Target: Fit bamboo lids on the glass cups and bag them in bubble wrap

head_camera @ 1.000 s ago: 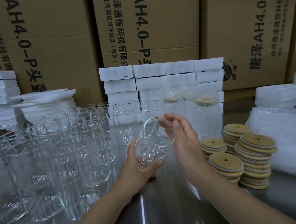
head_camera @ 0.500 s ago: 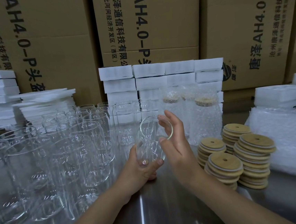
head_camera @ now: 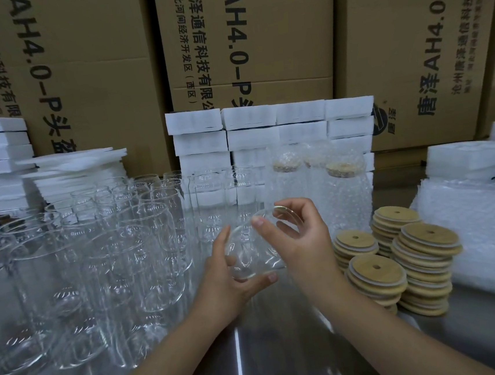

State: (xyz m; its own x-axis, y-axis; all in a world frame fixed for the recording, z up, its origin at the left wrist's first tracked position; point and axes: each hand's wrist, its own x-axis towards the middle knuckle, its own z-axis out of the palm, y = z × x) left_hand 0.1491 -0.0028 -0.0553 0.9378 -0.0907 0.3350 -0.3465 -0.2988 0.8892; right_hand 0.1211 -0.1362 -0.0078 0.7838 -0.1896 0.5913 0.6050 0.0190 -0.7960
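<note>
Left grip and right grip both clasp the glass cup before boxes printed "AH4.0-P".

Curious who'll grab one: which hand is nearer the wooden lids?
Right. The right hand is beside the lids, holding the cup; the left hand grips its base, farther off.

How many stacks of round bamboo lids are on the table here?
4 stacks of round bamboo lids, clustered right of the right hand: nearest stack, tall right stack, low left stack, rear stack. Others could hide behind them.
</note>
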